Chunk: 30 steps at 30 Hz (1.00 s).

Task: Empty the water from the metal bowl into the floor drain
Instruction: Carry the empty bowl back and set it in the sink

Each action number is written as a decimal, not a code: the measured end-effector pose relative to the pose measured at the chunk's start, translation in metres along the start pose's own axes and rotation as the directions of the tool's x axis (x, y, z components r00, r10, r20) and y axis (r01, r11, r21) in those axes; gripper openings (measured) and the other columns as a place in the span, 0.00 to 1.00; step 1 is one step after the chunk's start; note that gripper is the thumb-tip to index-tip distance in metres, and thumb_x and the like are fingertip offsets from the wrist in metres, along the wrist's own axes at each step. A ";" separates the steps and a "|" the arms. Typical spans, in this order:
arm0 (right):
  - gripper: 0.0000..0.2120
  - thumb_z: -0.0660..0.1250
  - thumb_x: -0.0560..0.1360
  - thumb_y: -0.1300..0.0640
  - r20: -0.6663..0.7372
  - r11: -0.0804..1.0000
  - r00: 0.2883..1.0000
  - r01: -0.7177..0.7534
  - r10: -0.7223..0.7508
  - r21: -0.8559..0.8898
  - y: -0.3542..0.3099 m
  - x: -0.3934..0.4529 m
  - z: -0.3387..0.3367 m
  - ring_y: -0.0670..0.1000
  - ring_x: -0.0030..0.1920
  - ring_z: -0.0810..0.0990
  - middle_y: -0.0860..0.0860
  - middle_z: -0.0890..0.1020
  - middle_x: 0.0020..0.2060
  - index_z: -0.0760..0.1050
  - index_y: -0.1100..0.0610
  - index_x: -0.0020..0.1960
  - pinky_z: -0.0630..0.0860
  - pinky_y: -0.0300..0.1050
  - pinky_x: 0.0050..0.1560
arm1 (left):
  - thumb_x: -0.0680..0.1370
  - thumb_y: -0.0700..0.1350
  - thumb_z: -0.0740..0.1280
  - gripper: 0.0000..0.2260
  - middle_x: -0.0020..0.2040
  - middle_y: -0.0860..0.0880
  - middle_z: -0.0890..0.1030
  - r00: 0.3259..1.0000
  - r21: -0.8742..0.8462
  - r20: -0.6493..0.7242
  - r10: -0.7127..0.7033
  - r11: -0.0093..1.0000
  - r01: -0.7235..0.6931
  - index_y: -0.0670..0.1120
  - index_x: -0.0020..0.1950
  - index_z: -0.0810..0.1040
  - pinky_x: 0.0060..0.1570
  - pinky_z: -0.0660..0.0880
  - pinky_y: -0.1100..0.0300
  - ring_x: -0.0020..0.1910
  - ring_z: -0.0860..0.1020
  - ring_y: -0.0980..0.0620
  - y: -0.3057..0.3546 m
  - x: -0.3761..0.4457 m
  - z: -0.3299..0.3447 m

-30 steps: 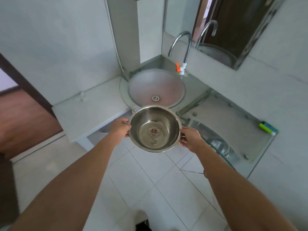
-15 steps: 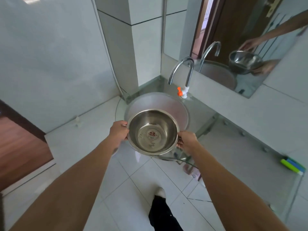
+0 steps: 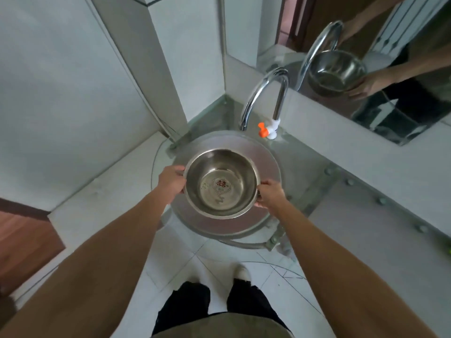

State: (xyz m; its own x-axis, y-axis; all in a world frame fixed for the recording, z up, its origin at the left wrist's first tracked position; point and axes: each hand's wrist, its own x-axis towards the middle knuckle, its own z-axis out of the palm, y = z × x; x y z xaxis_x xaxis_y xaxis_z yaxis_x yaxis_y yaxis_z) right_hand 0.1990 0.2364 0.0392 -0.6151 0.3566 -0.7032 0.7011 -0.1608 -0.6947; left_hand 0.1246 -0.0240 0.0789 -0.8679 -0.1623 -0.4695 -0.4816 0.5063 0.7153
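1. We judge the step in hand to be the carry: we hold the metal bowl (image 3: pixel 220 183) with both hands, level and mouth up, directly above the round basin (image 3: pixel 268 164) of the corner sink, below and in front of the tap (image 3: pixel 264 93).

2. Our left hand (image 3: pixel 171 179) is closed on the bowl's left rim, fingers curled round the outside of the wall. Our right hand (image 3: pixel 269 193) is closed on the opposite rim, thumb on the edge and the fingers tucked underneath, out of sight.

3. Between the two grips the bowl's inside shows a red mark on the bottom. A thin shine there may be water, but we cannot tell how much.

4. Both arms reach forward, nearly straight, wrists level with each other, so the rim sits flat between the hands. The mirror (image 3: pixel 366 69) beyond the grip shows the same hold from the far side.

5. No floor drain shows anywhere here. The tiled floor (image 3: pixel 214 259) beneath our forearms is bare around our feet.

6. As we see it, nothing has been poured yet. The next move calls for finding the drain, bringing the bowl low over it, then tipping one rim down with both hands kept firm so the water runs in a single stream.
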 end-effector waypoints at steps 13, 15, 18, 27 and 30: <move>0.10 0.68 0.71 0.60 -0.326 0.988 0.937 -0.149 0.127 -0.043 0.003 0.032 0.044 0.45 0.30 0.78 0.48 0.79 0.35 0.79 0.54 0.52 0.68 0.30 0.16 | 0.76 0.33 0.68 0.13 0.42 0.44 0.81 0.955 0.334 0.297 0.028 0.933 -0.132 0.48 0.55 0.79 0.42 0.85 0.46 0.35 0.81 0.44 0.013 0.128 0.035; 0.14 0.67 0.71 0.60 -0.365 0.984 0.918 -0.176 0.158 -0.015 0.007 0.036 0.055 0.51 0.36 0.83 0.51 0.81 0.40 0.80 0.54 0.56 0.79 0.37 0.25 | 0.77 0.32 0.68 0.13 0.46 0.41 0.82 0.939 0.346 0.345 0.003 0.929 -0.130 0.47 0.56 0.78 0.42 0.85 0.45 0.37 0.81 0.43 0.013 0.143 0.037; 0.17 0.66 0.73 0.60 -0.425 0.977 0.884 -0.211 0.194 0.007 0.016 0.042 0.073 0.58 0.50 0.85 0.56 0.84 0.51 0.80 0.55 0.61 0.84 0.53 0.50 | 0.76 0.30 0.69 0.14 0.52 0.38 0.82 0.916 0.363 0.400 -0.042 0.925 -0.116 0.45 0.55 0.78 0.41 0.85 0.45 0.42 0.81 0.40 0.012 0.161 0.038; 0.20 0.65 0.74 0.63 -0.495 0.969 0.835 -0.232 0.241 0.080 0.033 0.038 0.090 0.52 0.47 0.78 0.55 0.84 0.56 0.79 0.56 0.65 0.72 0.39 0.47 | 0.76 0.30 0.70 0.14 0.53 0.40 0.78 0.883 0.412 0.462 -0.075 0.901 -0.139 0.44 0.57 0.78 0.43 0.84 0.43 0.45 0.79 0.40 -0.004 0.181 0.052; 0.21 0.66 0.73 0.63 -0.497 0.967 0.831 -0.238 0.250 0.088 0.039 0.037 0.090 0.52 0.47 0.79 0.55 0.84 0.56 0.78 0.55 0.66 0.73 0.38 0.45 | 0.75 0.31 0.69 0.12 0.51 0.41 0.79 0.876 0.420 0.481 -0.017 0.882 -0.214 0.47 0.52 0.78 0.40 0.85 0.44 0.42 0.80 0.41 -0.005 0.180 0.056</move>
State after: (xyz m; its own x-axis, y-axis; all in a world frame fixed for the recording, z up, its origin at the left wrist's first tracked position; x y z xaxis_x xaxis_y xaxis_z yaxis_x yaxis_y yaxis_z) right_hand 0.1711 0.1605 -0.0271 -0.1564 0.7136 -0.6828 0.7930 -0.3214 -0.5175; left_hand -0.0225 -0.0080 -0.0382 -0.6942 0.2569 -0.6724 -0.1880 0.8371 0.5138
